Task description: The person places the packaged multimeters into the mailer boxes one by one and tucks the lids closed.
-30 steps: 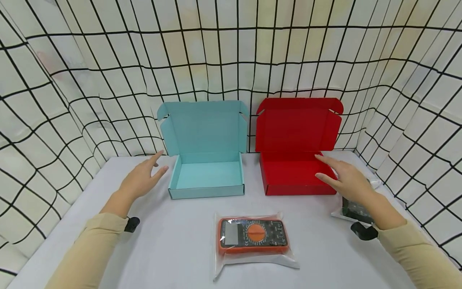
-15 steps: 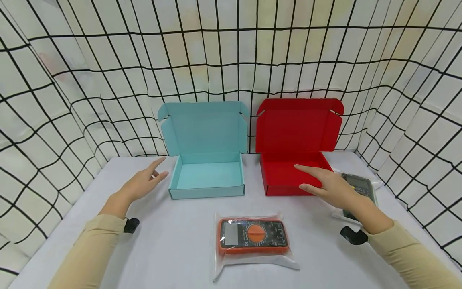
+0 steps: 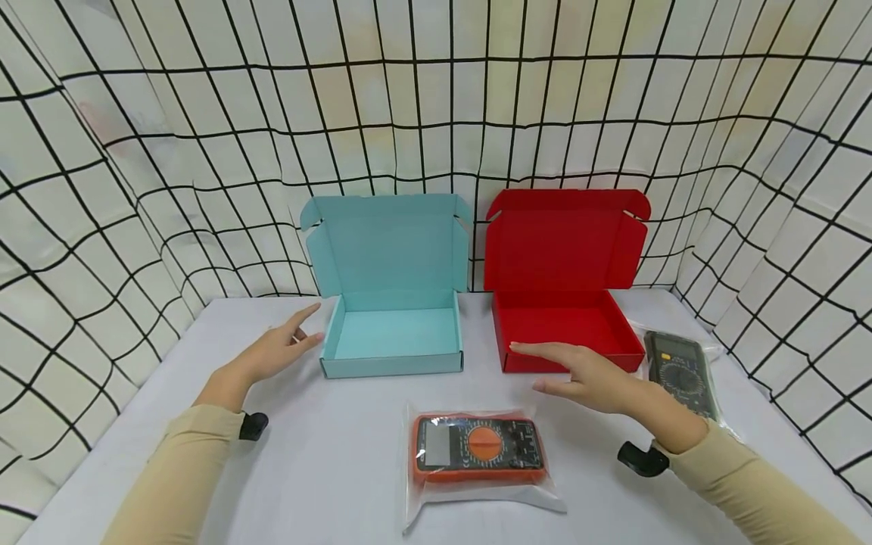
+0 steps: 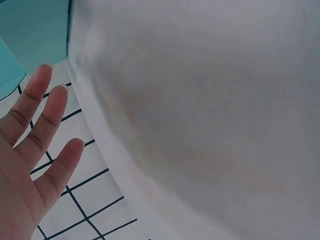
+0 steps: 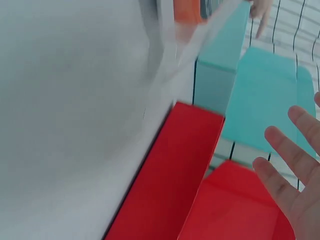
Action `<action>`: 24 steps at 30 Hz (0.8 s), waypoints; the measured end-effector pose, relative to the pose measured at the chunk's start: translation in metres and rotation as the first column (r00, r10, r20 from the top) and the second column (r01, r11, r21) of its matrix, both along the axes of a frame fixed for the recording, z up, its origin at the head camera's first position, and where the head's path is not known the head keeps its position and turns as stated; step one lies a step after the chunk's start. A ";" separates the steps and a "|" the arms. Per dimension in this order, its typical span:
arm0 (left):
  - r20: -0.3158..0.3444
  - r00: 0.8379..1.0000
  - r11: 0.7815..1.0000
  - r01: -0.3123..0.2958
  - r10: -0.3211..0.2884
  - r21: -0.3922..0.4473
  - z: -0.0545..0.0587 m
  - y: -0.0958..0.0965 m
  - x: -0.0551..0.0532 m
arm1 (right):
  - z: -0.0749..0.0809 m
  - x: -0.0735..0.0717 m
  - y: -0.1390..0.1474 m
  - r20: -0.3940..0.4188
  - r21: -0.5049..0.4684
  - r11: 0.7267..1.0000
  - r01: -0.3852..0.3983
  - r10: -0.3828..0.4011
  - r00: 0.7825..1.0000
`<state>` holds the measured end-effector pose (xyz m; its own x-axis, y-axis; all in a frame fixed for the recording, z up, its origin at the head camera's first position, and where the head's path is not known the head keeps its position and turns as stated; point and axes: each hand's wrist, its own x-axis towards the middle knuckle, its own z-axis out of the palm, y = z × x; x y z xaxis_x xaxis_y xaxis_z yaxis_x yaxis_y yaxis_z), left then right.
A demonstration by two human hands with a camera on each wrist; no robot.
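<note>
The fingers (image 3: 545,350) of the right hand (image 3: 596,382) are nearly straight, thumb apart, gripping nothing; they hang in front of the red box (image 3: 559,322), overlapping its front wall in the head view, though whether they touch it I cannot tell. That is the main change: a second ago this hand was over the box's right end, and it has since swept leftward and back toward the person. The left hand (image 3: 266,354), well to the left of the red box, has barely shifted; its fingers are loosely extended and hold nothing either, just beside the teal box (image 3: 400,333). Nearest the right hand now is the orange multimeter (image 3: 480,446) — in its clear bag (image 3: 490,498), flat on the table (image 3: 327,469), in front of the red box and a little to its left. The arm's sweep has also uncovered the grey multimeter (image 3: 681,371), bagged too, lying just right of the red box. The red box, like the teal one to its left, stands with lid raised and nothing visible inside; a black-lined grid (image 3: 436,98) rises behind. My judgement: the work is between grasps — both bagged meters lie outside the boxes, and the right hand is better placed for the orange one.
</note>
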<state>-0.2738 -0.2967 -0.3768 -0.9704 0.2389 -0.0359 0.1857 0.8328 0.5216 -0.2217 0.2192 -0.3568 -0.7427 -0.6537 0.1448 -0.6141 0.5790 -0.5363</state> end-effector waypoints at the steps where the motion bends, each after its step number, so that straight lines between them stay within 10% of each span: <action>1: 0.002 1.000 1.000 0.001 -0.001 -0.002 0.000 0.000 0.000 | -0.001 0.001 -0.003 0.010 -0.004 1.000 -0.015 0.015 1.000; 16: 0.155 0.984 0.995 0.073 -0.083 0.070 -0.003 0.005 -0.007 | -0.016 0.014 -0.054 0.205 0.091 0.961 -0.260 0.237 0.950; 24: 0.216 0.972 0.992 0.071 -0.092 0.103 -0.007 0.005 -0.006 | -0.028 0.020 -0.070 0.160 0.213 0.919 -0.332 0.302 0.940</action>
